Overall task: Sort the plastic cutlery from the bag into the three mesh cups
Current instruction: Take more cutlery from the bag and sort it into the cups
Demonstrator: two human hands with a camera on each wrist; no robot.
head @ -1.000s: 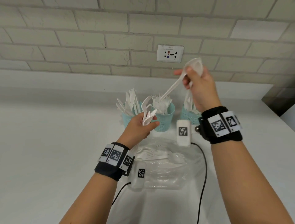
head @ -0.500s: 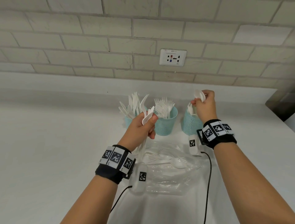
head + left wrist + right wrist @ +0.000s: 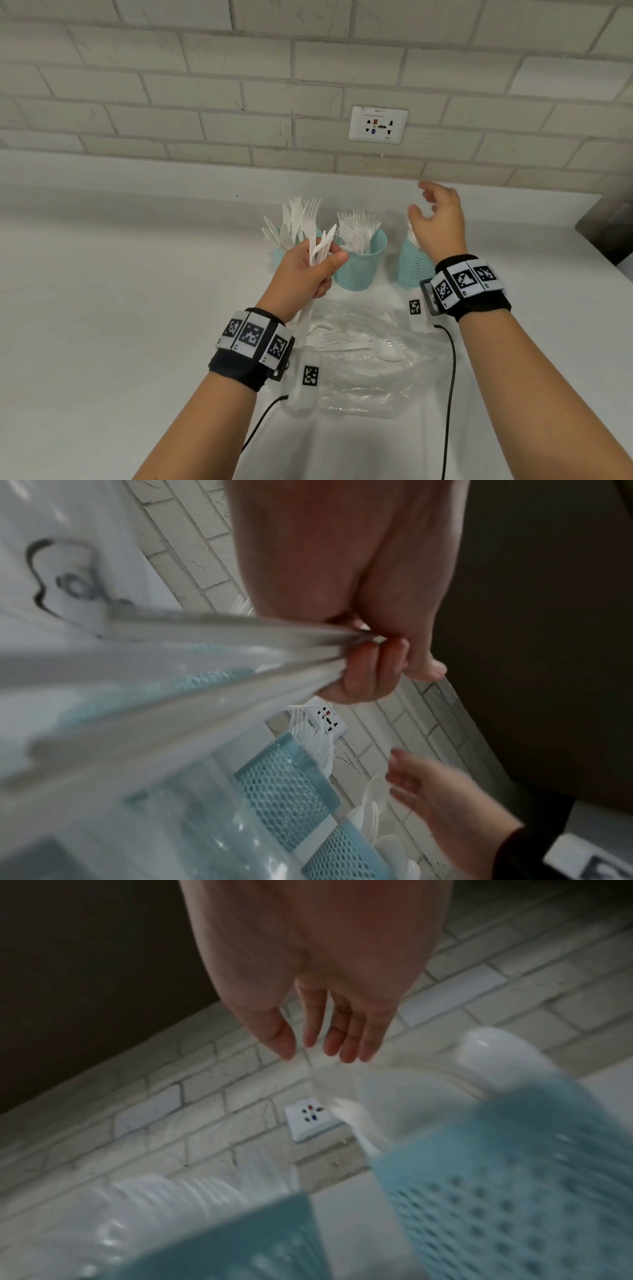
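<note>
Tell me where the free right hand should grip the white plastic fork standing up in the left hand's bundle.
Probably pinch the white plastic fork at its neck below the tines, from above: it rises clear over the left hand, and the right hand is open.

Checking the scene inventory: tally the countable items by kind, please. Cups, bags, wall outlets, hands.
Mesh cups: 3, left, middle, right
Plastic bag: 1
Wall outlet: 1
Hands: 2, left hand gripping cutlery, right hand empty
Total: 7
</note>
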